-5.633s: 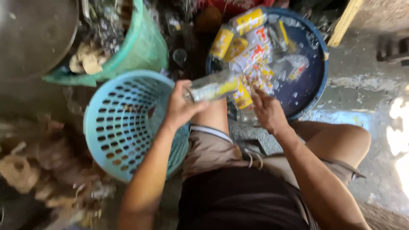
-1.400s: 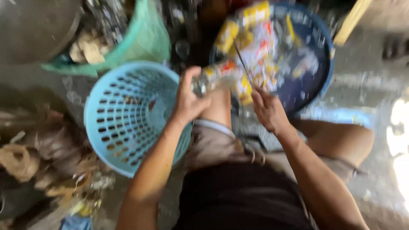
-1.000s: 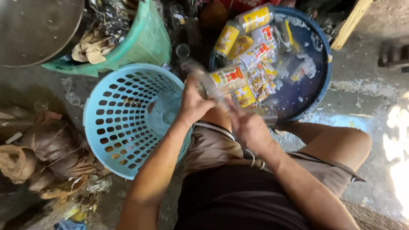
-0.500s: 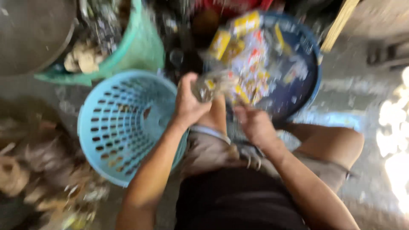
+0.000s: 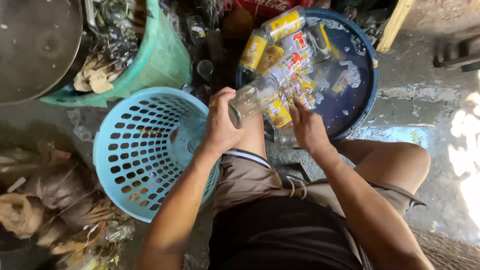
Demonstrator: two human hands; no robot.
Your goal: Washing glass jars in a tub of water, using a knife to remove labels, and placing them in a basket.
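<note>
My left hand [image 5: 220, 125] grips a clear glass bottle [image 5: 252, 99] by its base, held tilted over my knee. My right hand [image 5: 306, 127] rests with fingers on the bottle's wet yellow label, near its lower side. Just beyond lies a round dark blue basin [image 5: 362, 85] of water with several more bottles with yellow and red labels [image 5: 280, 30] floating in it. A light blue perforated plastic basket [image 5: 145, 150] stands to the left of my knee, with clear glass lying at its bottom.
A green tub [image 5: 165, 50] full of scraps and rubbish stands at the upper left, next to a large grey metal lid [image 5: 35, 45]. Dry husks and debris [image 5: 45, 210] pile up at the lower left. Wet concrete floor lies to the right.
The left hand has kept hold of the bottle throughout. The right hand moved from the basin side back to the bottle and now presses on its label.
</note>
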